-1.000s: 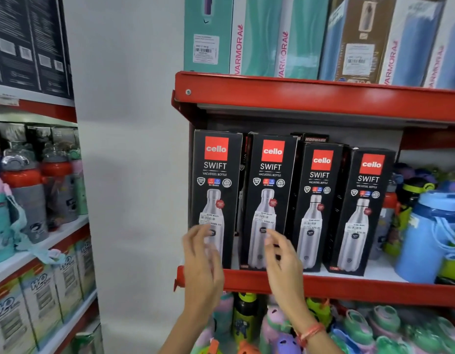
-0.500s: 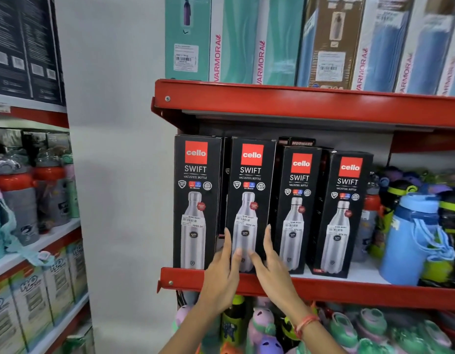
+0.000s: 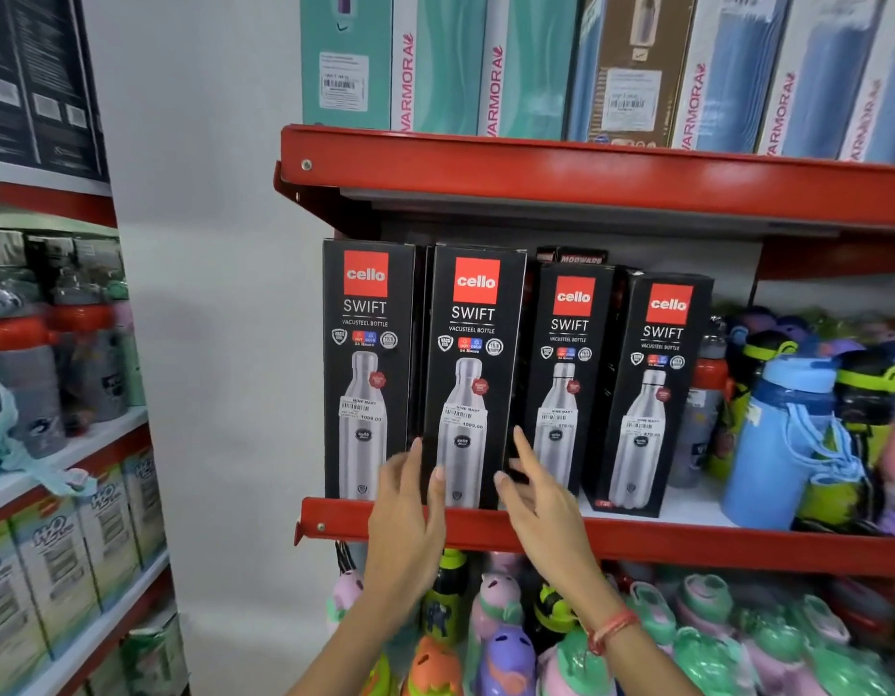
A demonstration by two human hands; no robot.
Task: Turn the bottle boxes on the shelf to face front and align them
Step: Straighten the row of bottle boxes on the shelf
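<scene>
Both hands are up at the foot of the second box, the landmark here: a black Cello Swift carton, second from the left end of a row of four on the red shelf. The left hand lies against that box's lower left edge, fingers straight and spread, one fingertip on the front panel and another in the narrow gap toward the first box. The right hand sits at the lower right edge, fingers loose and parted, thumb tip near the corner; whether it actually presses the cardboard cannot be told. Neither hand is closed around anything (they bracket the box rather than grip it). A red thread band circles the right wrist.

The second box stands upright and faces front, its base at the shelf lip, just beside the first box and level with it. To its right the third box and fourth box also face front but sit further back on the shelf, turned slightly. A dark carton marked Modware peeks up behind the third.

Right of the row stand loose bottles, among them a blue bottle with a strap. Above the second box, a higher red shelf carries tall Varmora boxes. Below it, kids' bottles with coloured lids crowd the next level. Left of it is a white wall, then another rack of bottles and cartons.
</scene>
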